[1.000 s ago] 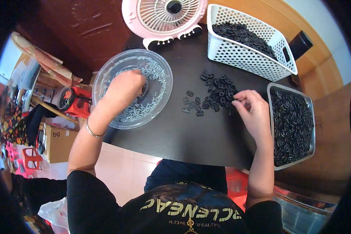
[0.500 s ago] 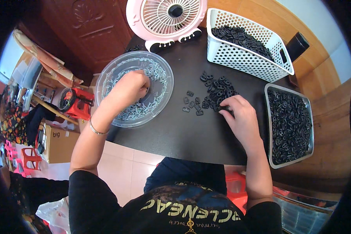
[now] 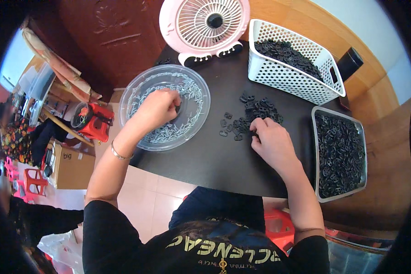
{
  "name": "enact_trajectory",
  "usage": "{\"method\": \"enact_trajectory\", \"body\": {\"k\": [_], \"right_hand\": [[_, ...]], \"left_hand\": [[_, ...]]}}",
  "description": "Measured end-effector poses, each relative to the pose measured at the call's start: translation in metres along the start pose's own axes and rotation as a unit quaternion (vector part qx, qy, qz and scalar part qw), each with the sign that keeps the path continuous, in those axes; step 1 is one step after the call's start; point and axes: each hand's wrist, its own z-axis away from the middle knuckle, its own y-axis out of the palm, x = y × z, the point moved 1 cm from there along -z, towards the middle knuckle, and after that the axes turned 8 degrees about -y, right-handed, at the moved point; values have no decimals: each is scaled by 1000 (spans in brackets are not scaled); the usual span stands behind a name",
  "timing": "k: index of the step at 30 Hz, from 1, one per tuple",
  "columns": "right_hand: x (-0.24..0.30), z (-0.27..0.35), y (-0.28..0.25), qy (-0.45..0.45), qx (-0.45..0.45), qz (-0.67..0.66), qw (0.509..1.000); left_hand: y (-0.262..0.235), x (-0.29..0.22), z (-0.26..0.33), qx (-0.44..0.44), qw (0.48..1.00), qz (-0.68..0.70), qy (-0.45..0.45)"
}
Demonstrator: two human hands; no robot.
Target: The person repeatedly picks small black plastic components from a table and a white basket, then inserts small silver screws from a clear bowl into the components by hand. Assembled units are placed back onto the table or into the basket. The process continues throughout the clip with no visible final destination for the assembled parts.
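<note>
A round clear plastic tub [image 3: 204, 97] with small silvery screws [image 3: 169, 132] spread over its bottom stands on the dark table. My left hand [image 3: 159, 108] is inside its rim, fingers curled and pressed together over the screws; what lies between the fingertips is hidden. Further right lies a loose heap of small black plastic pieces [image 3: 260, 108], each with holes through it. At the heap's near edge my right hand [image 3: 271, 139] has its thumb and index finger closed on a black plastic piece, of which only a dark bit shows. Several single pieces [image 3: 225, 123] lie left of the heap.
A pink fan [image 3: 189, 23] stands behind the tub. A white perforated basket [image 3: 287, 81] of black pieces is at the back right, a metal tray [image 3: 316, 155] of more at the right edge. A black cylinder [image 3: 349, 64] stands behind. Stools and a person are off left.
The whole view has shifted slightly. My right hand has moved a little left along the heap's near edge, its fingers drawn closer together. My left hand stays in the tub.
</note>
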Motion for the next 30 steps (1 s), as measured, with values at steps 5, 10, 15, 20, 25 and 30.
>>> {"method": "enact_trajectory", "body": {"k": [5,10,15,20,25,30], "right_hand": [[-6,0,5,-18,-10,30,999],[-10,-5,-7,-18,-31,-29,999],[-6,-22,-29,51,-192,-399,895],[-13,-20,-5,21,-235,-585,776],[-13,-16,0,26,-215,-550,807],[-11,-16,4,45,-205,-548,810]], "left_hand": [[-17,-22,-4,-15,983,179,-35],[-12,-61,-16,141,844,517,-23],[14,-98,-24,212,721,653,-97],[54,-100,-22,196,609,756,-139],[59,-98,-17,210,594,757,-175],[62,-96,-19,198,577,777,-155]]}}
